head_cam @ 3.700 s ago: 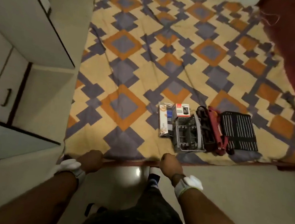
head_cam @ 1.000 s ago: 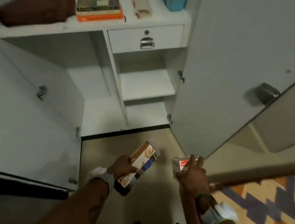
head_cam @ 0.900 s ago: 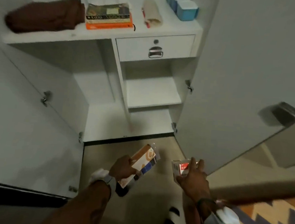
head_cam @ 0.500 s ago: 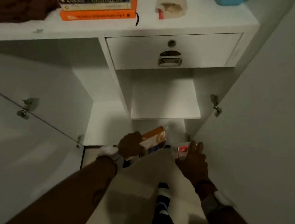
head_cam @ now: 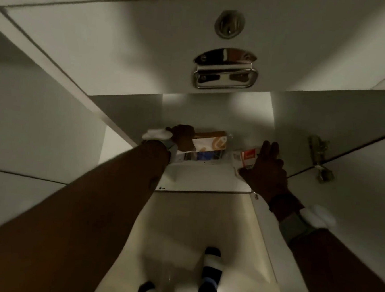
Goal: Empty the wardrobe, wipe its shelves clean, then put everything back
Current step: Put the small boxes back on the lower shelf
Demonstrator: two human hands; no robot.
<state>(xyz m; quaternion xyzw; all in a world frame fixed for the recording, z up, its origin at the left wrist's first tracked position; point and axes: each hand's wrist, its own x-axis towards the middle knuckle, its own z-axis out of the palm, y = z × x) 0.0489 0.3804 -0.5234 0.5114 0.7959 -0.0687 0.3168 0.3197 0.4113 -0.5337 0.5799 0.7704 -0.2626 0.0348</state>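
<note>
Our socked foot [head_cam: 209, 270] stands on the floor [head_cam: 179, 226] below us. Past it, over the white wardrobe shelf [head_cam: 197, 181], our left grip [head_cam: 182, 139] is clamped round the orange-and-white box [head_cam: 212, 144]. Our right grip [head_cam: 269, 171] pinches the small red-and-white box [head_cam: 246, 158] just beside it. Whether either box touches the shelf we cannot tell. Beyond is the drawer [head_cam: 125, 51] with its metal handle [head_cam: 225, 75].

shiny metal drawer handle [head_cam: 224, 72], matt white drawer [head_cam: 125, 53]
</note>
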